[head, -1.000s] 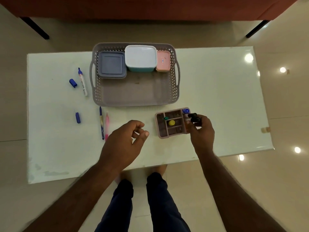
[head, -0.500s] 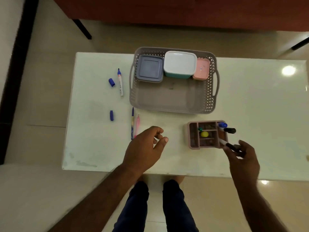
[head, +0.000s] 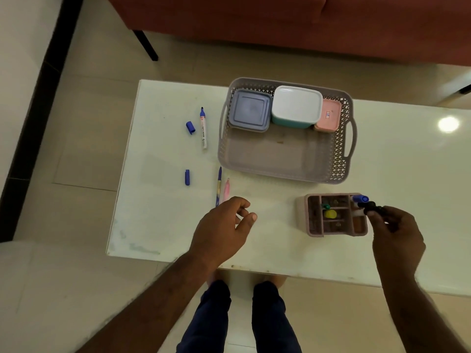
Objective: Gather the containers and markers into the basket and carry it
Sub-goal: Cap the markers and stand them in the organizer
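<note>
Markers going into the organiser, basket half filled.

Nearest, the left hand (head: 219,230) hovers over the table (head: 158,225) edge, fingers loosely curled round nothing, probably idling until it is needed. The right hand (head: 396,240) pinches a black marker (head: 369,207) at the organiser (head: 308,220) corner, beside a blue-capped marker (head: 360,198) standing there; it looks like the pens are being collected upright in the organiser so they go in as one load. Just past the left hand lie a blue pen (head: 218,186) and pink pen (head: 226,191) side by side, with a loose cap (head: 187,177) well to their left. Beyond, the basket (head: 339,159) holds a grey box (head: 251,110), white box (head: 297,105) and pink box (head: 328,115) lined along its far wall, leaving the near floor free. Left of it lie an uncapped marker (head: 203,128) and its cap (head: 190,127).
</note>
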